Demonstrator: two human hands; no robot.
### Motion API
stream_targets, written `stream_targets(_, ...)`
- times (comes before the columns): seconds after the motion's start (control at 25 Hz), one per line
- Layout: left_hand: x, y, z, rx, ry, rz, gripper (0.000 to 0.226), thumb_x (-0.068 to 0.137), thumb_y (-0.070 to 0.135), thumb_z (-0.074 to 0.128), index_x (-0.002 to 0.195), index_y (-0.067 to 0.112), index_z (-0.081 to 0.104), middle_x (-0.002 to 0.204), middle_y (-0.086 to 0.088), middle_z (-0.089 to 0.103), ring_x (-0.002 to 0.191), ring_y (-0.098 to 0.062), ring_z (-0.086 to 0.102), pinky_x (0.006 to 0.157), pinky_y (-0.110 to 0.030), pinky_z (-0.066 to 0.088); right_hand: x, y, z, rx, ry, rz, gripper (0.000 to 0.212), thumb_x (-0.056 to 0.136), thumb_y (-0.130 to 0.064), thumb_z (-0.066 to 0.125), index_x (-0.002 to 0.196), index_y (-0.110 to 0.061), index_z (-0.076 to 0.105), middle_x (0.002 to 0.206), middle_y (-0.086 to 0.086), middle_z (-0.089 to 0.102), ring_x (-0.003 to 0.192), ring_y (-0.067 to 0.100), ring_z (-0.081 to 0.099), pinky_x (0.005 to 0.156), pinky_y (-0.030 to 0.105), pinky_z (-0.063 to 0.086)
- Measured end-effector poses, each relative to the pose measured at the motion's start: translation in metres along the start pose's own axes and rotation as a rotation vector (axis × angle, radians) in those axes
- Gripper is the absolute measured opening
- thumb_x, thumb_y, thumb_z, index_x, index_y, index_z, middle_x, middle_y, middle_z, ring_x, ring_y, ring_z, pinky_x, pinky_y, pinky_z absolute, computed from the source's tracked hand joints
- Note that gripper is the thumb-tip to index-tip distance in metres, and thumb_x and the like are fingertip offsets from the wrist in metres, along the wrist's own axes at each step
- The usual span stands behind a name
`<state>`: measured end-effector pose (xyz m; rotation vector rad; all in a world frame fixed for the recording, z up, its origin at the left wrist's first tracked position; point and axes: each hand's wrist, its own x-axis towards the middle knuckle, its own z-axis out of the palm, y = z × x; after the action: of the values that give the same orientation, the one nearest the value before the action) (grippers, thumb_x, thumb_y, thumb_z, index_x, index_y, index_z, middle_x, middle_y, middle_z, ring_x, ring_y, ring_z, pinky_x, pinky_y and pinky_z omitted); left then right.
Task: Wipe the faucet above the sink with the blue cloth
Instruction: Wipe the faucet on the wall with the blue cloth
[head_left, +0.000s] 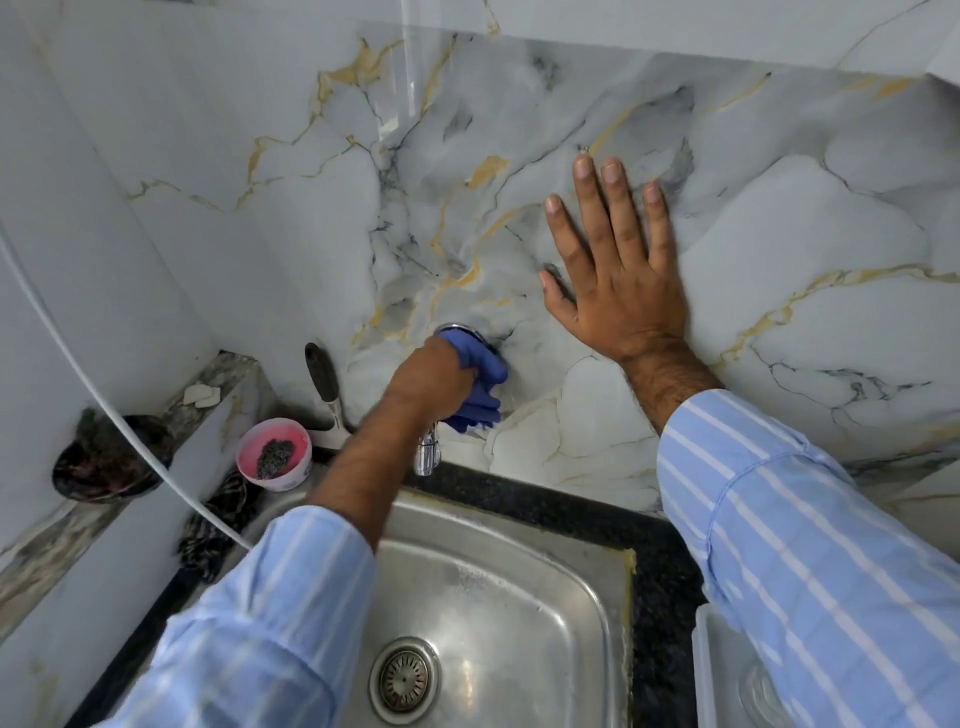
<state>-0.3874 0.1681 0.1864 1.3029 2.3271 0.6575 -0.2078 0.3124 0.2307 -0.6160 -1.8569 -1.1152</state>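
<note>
A chrome faucet juts from the marble wall above the steel sink. Only its spout tip and a sliver of its round wall flange show. My left hand is shut on the blue cloth, which is bunched around the faucet body and hides most of it. My right hand lies flat on the wall to the right of the faucet, fingers spread, holding nothing.
A pink tub with a dark scrubber inside stands left of the faucet. A black-handled tool leans on the wall behind it. A dark bowl sits on the left ledge. A white hose crosses there. A patterned rag lies by the sink's rim.
</note>
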Motion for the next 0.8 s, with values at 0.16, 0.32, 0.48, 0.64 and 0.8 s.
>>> stream_targets(0.16,-0.031,-0.031,-0.012,-0.771,-0.206,0.073,0.021,0.098,0.027,0.063,0.082,0.015,0.069,0.073,0.003,0.076,0.07,-0.015,0.072,0.061,-0.018,0.053,0.001,0.0,0.001,-0.001,-0.003,0.006,0.068,0.11,-0.046,0.045,0.168,-0.015,0.031,0.174,0.015,0.023,0.167,0.033,0.01,0.137,0.051,-0.002)
stream_targets(0.32,-0.054,-0.057,0.015,-0.92,-0.122,0.167,0.019,0.098,0.029,0.064,0.108,0.013,0.065,0.093,-0.008,0.077,0.08,-0.02,0.074,0.068,-0.029,0.059,0.0,0.0,0.001,-0.002,-0.001,-0.005,0.067,0.11,-0.046,0.045,0.168,-0.015,0.032,0.173,0.016,0.028,0.162,0.036,0.022,0.137,0.05,-0.003)
stream_targets(0.48,-0.072,-0.076,0.048,-0.59,0.194,0.194,0.037,0.094,0.035,0.068,0.122,0.025,0.046,0.098,0.002,0.066,0.087,0.003,0.064,0.074,-0.014,0.05,0.0,0.001,0.0,-0.003,-0.001,-0.01,0.066,0.11,-0.046,0.045,0.167,-0.015,0.035,0.171,0.017,0.032,0.16,0.036,0.027,0.137,0.05,-0.003)
stream_targets(0.64,-0.082,-0.071,0.059,-0.602,0.28,0.432,0.054,0.092,0.01,0.068,0.115,0.053,0.044,0.092,0.018,0.063,0.083,0.006,0.064,0.07,-0.004,0.045,0.001,0.0,-0.001,0.002,0.004,-0.01,0.066,0.11,-0.046,0.046,0.167,-0.015,0.035,0.172,0.016,0.032,0.159,0.036,0.029,0.137,0.05,-0.003)
stream_targets(0.8,-0.089,-0.082,0.054,-0.425,0.263,0.332,0.049,0.086,0.038,0.073,0.114,0.054,0.036,0.099,0.029,0.06,0.092,0.012,0.061,0.068,-0.003,0.045,0.001,0.0,-0.001,0.005,-0.001,-0.008,0.067,0.11,-0.046,0.046,0.168,-0.015,0.033,0.172,0.016,0.03,0.16,0.036,0.027,0.137,0.05,-0.003)
